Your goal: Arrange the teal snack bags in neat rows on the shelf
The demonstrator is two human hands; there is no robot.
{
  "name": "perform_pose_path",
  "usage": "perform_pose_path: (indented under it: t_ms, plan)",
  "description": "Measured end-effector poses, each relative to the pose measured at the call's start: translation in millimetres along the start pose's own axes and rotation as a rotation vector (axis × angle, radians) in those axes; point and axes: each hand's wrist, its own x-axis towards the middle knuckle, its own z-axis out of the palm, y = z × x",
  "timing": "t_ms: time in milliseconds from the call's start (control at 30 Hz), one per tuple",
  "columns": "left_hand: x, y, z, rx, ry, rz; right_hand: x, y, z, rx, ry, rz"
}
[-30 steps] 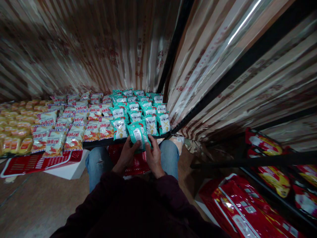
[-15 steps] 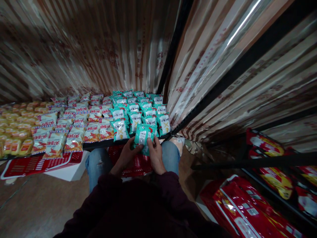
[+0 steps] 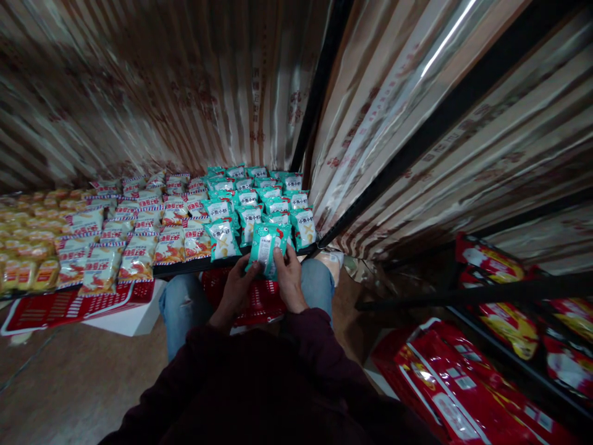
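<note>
Between my hands is a teal snack bag (image 3: pixel 265 248), its printed text panel facing me. My left hand (image 3: pixel 237 285) grips its lower left side, and my right hand (image 3: pixel 290 281) closes on its right side with the thumb on the front. The bag is held upright just before the front row of similar teal and white snack bags (image 3: pixel 223 240), which stand in rows on a dark-edged shelf (image 3: pixel 176 269). It hides part of the bags behind it. To their left are rows of white and orange snack bags (image 3: pixel 138 256).
Yellow packs (image 3: pixel 28 272) fill the shelf's far left. Below the shelf are red baskets (image 3: pixel 74 309) and a white box (image 3: pixel 132 315). A black post (image 3: pixel 370 191) slants up at right, before draped sheeting (image 3: pixel 259 80). Large red bags (image 3: pixel 458 383) lie at lower right.
The teal bag has tilted more upright and moved slightly up and left, its text panel now clearer. Both hands still hold it. The view has shifted slightly.
</note>
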Motion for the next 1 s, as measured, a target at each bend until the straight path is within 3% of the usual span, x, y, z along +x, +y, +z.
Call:
perform_pose_path:
  t_ms: [433,667,900,1000]
  plan:
    - [-3.4,3.9,4.3,-0.037,0.143,0.015,2.5,-9.9,7.5,0.004,-0.029,0.009]
    - [-6.0,7.2,3.9,0.213,0.176,0.092,5.6,-7.0,11.7,0.028,-0.026,0.002]
    - [-9.8,8.0,6.0,0.214,0.218,0.121,3.8,-5.6,12.5,-0.080,0.000,0.008]
    - [-11.2,9.7,6.7,0.211,0.251,0.127,1.5,-6.0,10.7,-0.215,0.045,-0.095]
